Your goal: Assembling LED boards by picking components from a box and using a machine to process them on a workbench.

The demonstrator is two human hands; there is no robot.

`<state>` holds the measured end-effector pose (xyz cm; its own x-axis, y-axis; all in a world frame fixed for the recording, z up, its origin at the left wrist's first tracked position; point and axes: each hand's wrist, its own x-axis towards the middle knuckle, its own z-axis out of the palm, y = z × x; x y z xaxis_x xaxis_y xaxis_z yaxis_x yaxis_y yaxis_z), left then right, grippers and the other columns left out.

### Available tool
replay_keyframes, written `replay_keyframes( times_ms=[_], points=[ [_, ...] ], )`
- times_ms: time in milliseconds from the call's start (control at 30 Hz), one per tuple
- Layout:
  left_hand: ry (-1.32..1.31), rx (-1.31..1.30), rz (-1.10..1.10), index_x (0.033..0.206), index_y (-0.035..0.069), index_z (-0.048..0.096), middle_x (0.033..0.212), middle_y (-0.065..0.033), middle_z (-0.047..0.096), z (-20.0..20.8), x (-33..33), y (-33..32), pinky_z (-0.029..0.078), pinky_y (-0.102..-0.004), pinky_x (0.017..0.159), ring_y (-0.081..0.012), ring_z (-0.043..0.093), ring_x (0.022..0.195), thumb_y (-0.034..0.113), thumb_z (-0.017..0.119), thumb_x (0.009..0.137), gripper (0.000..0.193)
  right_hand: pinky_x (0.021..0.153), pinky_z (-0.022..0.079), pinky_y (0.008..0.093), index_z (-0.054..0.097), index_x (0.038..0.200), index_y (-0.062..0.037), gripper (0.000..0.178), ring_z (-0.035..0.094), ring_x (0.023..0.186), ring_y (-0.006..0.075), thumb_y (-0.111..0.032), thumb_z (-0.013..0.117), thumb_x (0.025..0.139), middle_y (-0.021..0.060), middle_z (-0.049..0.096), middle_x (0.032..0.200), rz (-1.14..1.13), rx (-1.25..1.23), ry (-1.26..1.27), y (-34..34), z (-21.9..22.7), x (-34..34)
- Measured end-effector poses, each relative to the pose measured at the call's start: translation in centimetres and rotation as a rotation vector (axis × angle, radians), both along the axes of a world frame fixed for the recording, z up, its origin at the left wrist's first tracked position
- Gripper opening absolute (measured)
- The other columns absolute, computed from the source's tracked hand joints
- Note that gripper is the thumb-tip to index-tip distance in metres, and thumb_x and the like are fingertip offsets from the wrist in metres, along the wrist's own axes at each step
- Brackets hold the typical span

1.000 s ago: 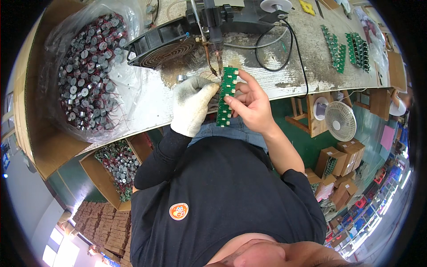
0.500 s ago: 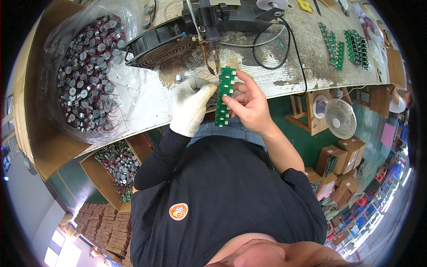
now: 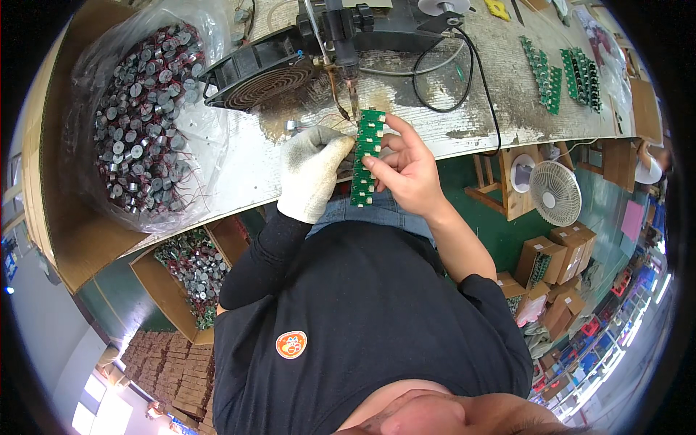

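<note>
My bare right hand (image 3: pixel 407 172) grips a narrow strip of green circuit boards (image 3: pixel 365 161), thumb on its face and the index finger along the far end. Small pale connectors dot the strip. My left hand (image 3: pixel 312 170), in a white glove, is closed in a pinch against the strip's left edge; what its fingertips hold is hidden. Just beyond the glove lies a small silver motor (image 3: pixel 293 125), partly covered. Thin reddish wires (image 3: pixel 338 114) show near the glove's fingers. The tip of a mounted soldering iron (image 3: pixel 354 101) points down at the strip's far end.
A clear bag of small motors with red wires (image 3: pixel 141 138) sits in a cardboard box (image 3: pixel 72 225) at left. A black fan (image 3: pixel 264 76) stands behind my left hand. A black cable (image 3: pixel 475 80) loops at right, before more green board strips (image 3: pixel 542 76).
Almost nothing differs. Both hands and the board strip keep their places under the iron, and the thin wires near the glove have shifted slightly.
</note>
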<state>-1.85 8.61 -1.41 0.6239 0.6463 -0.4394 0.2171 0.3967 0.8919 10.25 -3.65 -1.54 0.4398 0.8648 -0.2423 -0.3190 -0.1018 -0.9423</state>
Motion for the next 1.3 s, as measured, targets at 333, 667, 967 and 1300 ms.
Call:
replay_keyframes(
  times_ms=[333, 667, 967, 1300],
  points=[
    [-0.046, -0.019, 0.064, 0.087, -0.004, 0.065, 0.077, -0.0056, 0.065, 0.8, 0.2, -0.3, 0.047, -0.0239, 0.059, -0.0089, 0.059, 0.068, 0.013, 0.062, 0.089, 0.017, 0.049, 0.048, 0.021, 0.028, 0.141, -0.0013, 0.066, 0.062, 0.065, 0.0108, 0.006, 0.061, 0.085, 0.0169, 0.061, 0.107, -0.004, 0.002, 0.012, 0.0, 0.0, -0.1],
    [-0.082, -0.148, 0.132, 0.094, -0.002, 0.062, 0.081, -0.0046, 0.064, 0.3, 0.5, -0.7, 0.049, -0.0231, 0.06, -0.0087, 0.06, 0.068, 0.016, 0.061, 0.091, 0.019, 0.05, 0.048, 0.0206, 0.028, 0.141, -0.0007, 0.066, 0.062, 0.066, 0.0106, 0.007, 0.061, 0.085, 0.0167, 0.061, 0.107, 0.001, 0.011, -0.015, -0.2, 0.1, -0.2],
    [-0.094, -0.131, 0.127, 0.096, -0.003, 0.061, 0.081, -0.0045, 0.064, 1.6, 0.6, -0.6, 0.049, -0.023, 0.06, -0.0088, 0.06, 0.068, 0.016, 0.061, 0.092, 0.02, 0.05, 0.047, 0.0205, 0.033, 0.138, -0.0003, 0.06, 0.062, 0.066, 0.0091, 0.005, 0.062, 0.085, 0.0103, 0.061, 0.098, -0.026, 0.038, -0.008, 0.1, 0.9, -0.4],
    [-0.057, -0.117, 0.118, 0.093, -0.003, 0.062, 0.08, -0.0047, 0.064, 0.6, 0.8, -0.8, 0.048, -0.0236, 0.06, -0.0084, 0.059, 0.07, 0.016, 0.062, 0.091, 0.019, 0.05, 0.048, 0.0213, 0.028, 0.141, 0.0003, 0.066, 0.062, 0.065, 0.0109, 0.006, 0.062, 0.085, 0.0155, 0.06, 0.104, -0.014, -0.014, -0.044, -0.2, -0.4, -0.1]
  ],
)
